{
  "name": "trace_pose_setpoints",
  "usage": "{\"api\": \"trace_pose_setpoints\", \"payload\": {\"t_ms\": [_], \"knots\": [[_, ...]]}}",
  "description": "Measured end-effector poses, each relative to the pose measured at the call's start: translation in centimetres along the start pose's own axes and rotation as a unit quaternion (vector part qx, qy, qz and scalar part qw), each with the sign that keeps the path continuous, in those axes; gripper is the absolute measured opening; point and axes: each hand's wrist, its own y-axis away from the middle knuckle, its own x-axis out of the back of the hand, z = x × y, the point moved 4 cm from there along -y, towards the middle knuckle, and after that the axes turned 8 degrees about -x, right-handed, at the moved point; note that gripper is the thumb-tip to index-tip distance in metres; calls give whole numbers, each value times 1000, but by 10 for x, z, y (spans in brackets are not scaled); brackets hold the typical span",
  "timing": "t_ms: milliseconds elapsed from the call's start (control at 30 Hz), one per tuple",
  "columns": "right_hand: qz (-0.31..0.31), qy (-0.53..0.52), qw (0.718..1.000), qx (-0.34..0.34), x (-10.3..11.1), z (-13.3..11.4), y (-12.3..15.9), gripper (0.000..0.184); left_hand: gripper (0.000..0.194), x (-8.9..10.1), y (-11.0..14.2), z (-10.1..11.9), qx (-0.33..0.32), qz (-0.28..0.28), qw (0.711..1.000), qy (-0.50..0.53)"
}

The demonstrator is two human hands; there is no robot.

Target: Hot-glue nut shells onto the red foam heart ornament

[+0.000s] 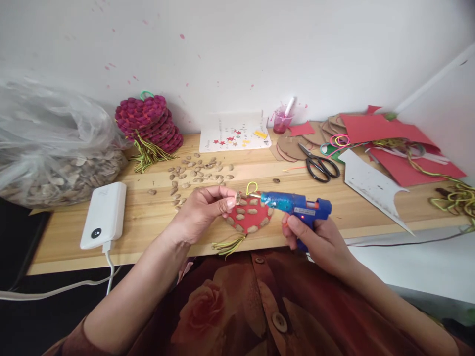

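Observation:
Between thumb and fingers, my left hand point(208, 207) pinches a peanut shell point(238, 199) above the work surface. My right hand point(315, 237) is wrapped around the handle of a blue glue gun point(287, 201), whose small red light is lit. The metal nozzle points left, close to the peanut shell; whether they touch I cannot tell. Below them lies a red heart-shaped piece point(247, 211) with peanut shells fixed in rows and along its edge. It has a yellow loop point(252, 188) at the top and a green-yellow tassel point(228, 245) at the bottom.
Loose peanut shells point(198, 173) lie behind my left hand. A plastic bag of shells point(74, 173), a white power bank point(104, 215) and a stack of purple pieces point(148, 121) stand left. To the right are black scissors point(321, 168), cardboard discs point(297, 147) and red card point(386, 131).

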Motion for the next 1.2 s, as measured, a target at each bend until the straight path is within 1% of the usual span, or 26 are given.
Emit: {"api": "trace_pose_setpoints", "payload": {"t_ms": [67,100,133,167,233,267,333,433,500,533,700,800,933,1200], "knots": [[26,-59,997,-30,3,7,-6,42,22,-3,1,4,-43,-21,992,-114],[30,-86,995,-45,3,10,-10,44,16,-6,2,5,-70,-34,980,-185],[34,-113,991,-57,3,12,-13,45,9,-9,3,7,-103,-47,959,-259],[43,-137,988,-65,3,13,-16,46,5,-13,5,7,-138,-62,932,-330],[56,-170,981,-70,2,14,-21,46,10,-22,8,6,-198,-96,868,-445],[62,-185,979,-67,2,14,-24,45,13,-26,10,4,-217,-113,838,-488],[64,-208,975,-53,0,14,-28,43,16,-32,12,0,-238,-141,788,-550],[62,-236,969,-35,-2,16,-34,41,19,-39,15,-2,-258,-165,719,-624],[60,-242,968,-31,-4,18,-36,39,20,-44,16,-1,-268,-174,680,-660],[59,-241,968,-30,-4,19,-37,39,19,-46,16,-1,-272,-176,666,-672],[73,-226,971,-38,-5,19,-37,48,6,-54,14,0,-276,-186,623,-708],[79,-209,974,-42,-6,19,-36,51,6,-56,14,-2,-268,-196,606,-723],[82,-196,976,-39,-6,18,-34,49,8,-58,12,-3,-252,-202,597,-734],[79,-192,978,-33,-6,21,-34,46,10,-62,10,-2,-239,-201,595,-740]]}}
